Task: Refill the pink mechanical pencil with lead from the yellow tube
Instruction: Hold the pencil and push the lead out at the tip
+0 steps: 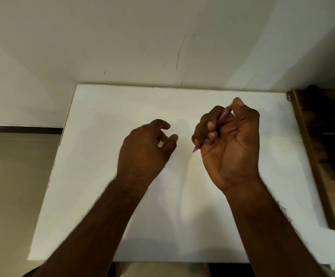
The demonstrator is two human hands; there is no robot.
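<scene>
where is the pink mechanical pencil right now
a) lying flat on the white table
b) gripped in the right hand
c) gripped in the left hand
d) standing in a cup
b: the pink mechanical pencil runs slantwise through the closed fingers of the right hand, one end poking out below and the other near the thumb, held above the white table.

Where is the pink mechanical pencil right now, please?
In the head view, the pink mechanical pencil is gripped in the right hand, right of centre above the white table, one end poking out near the thumb, the other below the curled fingers.
</scene>
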